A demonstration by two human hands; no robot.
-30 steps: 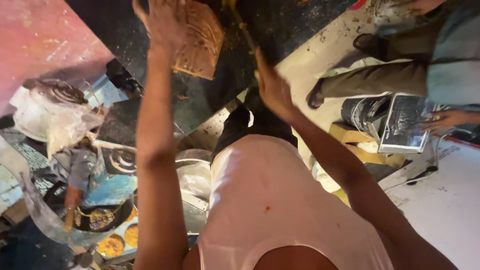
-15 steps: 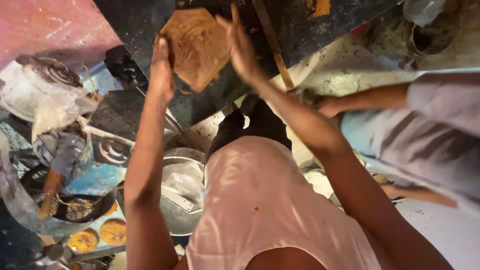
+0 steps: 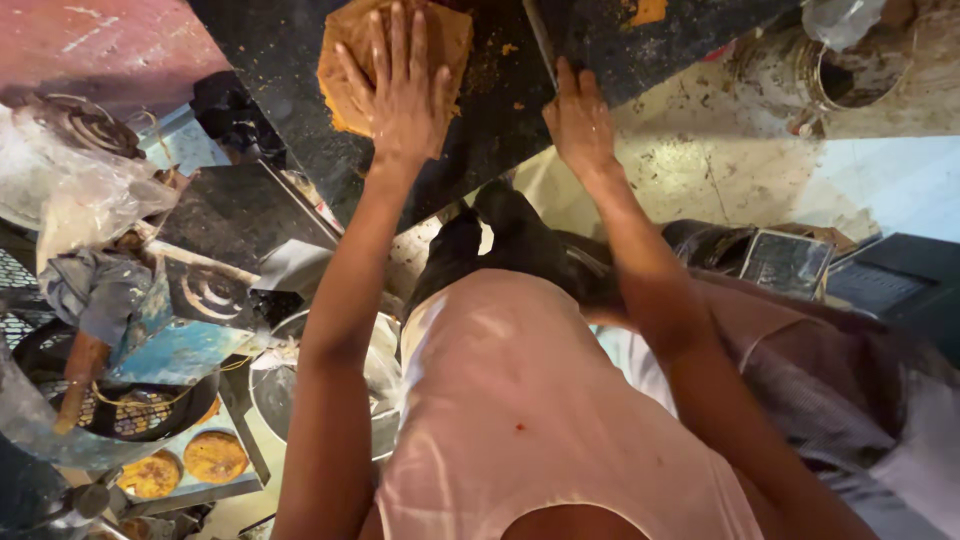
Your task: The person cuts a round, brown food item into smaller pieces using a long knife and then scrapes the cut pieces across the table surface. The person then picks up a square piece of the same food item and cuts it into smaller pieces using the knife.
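Note:
A flat, orange-brown slab of dough (image 3: 345, 60) lies on a dark stone counter (image 3: 480, 110) near the top of the head view. My left hand (image 3: 400, 90) presses flat on the slab with its fingers spread. My right hand (image 3: 580, 120) rests on the counter's edge to the right of the slab, fingers bent, holding nothing. A thin stick or rod (image 3: 540, 40) lies on the counter just above my right hand. My pale pink shirt fills the lower middle.
Left of me stand a blue stove (image 3: 170, 330), crumpled plastic bags (image 3: 70, 190), a steel bowl (image 3: 275, 390) and a tray with two round fried breads (image 3: 185, 465). A metal tin (image 3: 840, 65) sits at top right. A seated person's clothing (image 3: 850, 380) is at right.
My left hand has moved from the slab's left edge onto its top, pressing it flat on the counter. My right hand has let go of the slab and dropped to the counter's edge.

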